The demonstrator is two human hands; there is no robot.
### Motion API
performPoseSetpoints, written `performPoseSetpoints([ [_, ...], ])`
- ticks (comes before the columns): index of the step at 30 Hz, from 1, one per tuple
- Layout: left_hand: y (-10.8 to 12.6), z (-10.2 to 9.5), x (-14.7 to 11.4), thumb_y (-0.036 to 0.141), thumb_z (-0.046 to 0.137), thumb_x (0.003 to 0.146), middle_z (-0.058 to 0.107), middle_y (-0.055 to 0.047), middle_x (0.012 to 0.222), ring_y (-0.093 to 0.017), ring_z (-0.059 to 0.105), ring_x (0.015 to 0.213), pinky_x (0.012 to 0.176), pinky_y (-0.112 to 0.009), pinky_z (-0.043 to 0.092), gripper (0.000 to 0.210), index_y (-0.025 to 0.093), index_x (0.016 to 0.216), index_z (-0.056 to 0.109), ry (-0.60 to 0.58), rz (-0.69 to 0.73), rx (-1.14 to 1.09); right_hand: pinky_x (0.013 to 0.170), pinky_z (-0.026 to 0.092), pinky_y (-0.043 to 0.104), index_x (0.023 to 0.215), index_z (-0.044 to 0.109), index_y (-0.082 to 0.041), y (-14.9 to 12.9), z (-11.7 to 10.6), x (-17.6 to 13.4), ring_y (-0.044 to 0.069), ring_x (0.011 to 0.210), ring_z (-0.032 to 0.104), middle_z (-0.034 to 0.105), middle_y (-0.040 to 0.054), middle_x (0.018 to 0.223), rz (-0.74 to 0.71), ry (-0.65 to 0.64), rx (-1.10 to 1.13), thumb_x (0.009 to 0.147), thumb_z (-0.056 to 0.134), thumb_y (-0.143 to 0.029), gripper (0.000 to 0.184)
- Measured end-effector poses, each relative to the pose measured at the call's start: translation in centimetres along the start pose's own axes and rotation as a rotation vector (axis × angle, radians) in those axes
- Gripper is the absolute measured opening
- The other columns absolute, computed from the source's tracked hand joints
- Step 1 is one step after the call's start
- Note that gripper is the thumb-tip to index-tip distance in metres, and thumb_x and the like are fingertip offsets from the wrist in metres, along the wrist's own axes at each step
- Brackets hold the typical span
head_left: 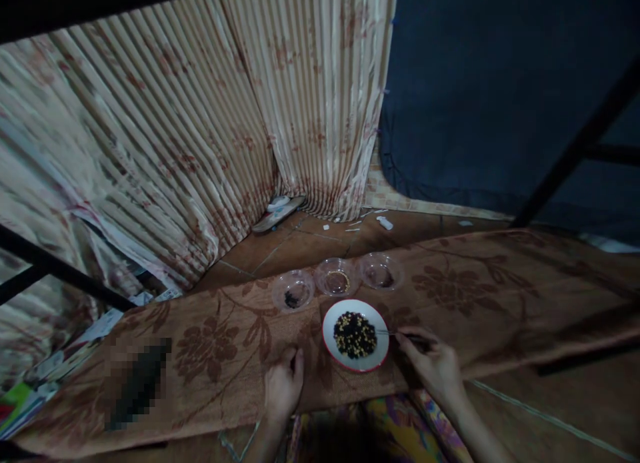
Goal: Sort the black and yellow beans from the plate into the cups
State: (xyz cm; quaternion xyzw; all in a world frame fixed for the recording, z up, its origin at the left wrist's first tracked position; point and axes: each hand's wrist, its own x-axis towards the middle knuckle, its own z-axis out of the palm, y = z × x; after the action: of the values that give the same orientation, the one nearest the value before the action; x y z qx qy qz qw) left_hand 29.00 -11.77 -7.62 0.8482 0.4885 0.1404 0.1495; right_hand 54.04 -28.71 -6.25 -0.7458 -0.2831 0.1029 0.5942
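Note:
A white bowl with a red rim (327,344) stands on the cloth-covered bench, holding a mix of dark beans or seeds and yellow kernels (355,335). My right hand (433,360), at the bowl's right side, grips thin metal tweezers (385,332) whose tips reach over the rim. Left of the bowl, my left hand (284,381) rests on the cloth with its fingers curled in; nothing shows in it. Behind the bowl are three clear plastic cups: the left cup (294,290) has a few dark pieces, the middle cup (337,277) yellow kernels, the right cup (381,272) a few dark reddish pieces.
A brown flowered cloth (220,383) covers the bench. A blurred-out dark object (140,383) lies at its left. Papers (100,324) lie beyond the left end. A striped curtain (200,116) hangs behind, with a slipper (278,214) and scraps on the tiled floor. Dark metal bars flank both sides.

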Motion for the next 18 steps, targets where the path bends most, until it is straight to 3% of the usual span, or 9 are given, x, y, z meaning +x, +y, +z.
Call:
performPoseSetpoints([
  [9, -0.4, 0.3, 0.1, 0.031, 0.042, 0.096, 0.069, -0.001, 0.064, -0.016, 0.068, 0.062, 0.053, -0.021, 0.035, 0.025, 0.023, 0.083, 0.062, 0.030, 0.078, 0.016, 0.077, 0.054, 0.035, 0.087, 0.075, -0.022, -0.9, -0.4, -0.8, 0.024, 0.085, 0.068, 0.073, 0.0071, 0.090, -0.132, -0.080, -0.110, 0.080, 0.060, -0.049, 0.031],
  [18, -1.1, 0.9, -0.2, 0.031, 0.043, 0.094, 0.062, 0.001, 0.057, -0.015, 0.064, 0.056, 0.050, -0.021, 0.032, 0.024, 0.023, 0.078, 0.059, 0.006, 0.055, -0.042, 0.080, 0.054, 0.035, 0.090, 0.074, -0.024, -0.2, -1.0, -0.6, 0.023, 0.089, 0.068, 0.073, 0.0059, 0.095, -0.136, -0.095, -0.201, 0.081, 0.061, -0.048, 0.030],
])
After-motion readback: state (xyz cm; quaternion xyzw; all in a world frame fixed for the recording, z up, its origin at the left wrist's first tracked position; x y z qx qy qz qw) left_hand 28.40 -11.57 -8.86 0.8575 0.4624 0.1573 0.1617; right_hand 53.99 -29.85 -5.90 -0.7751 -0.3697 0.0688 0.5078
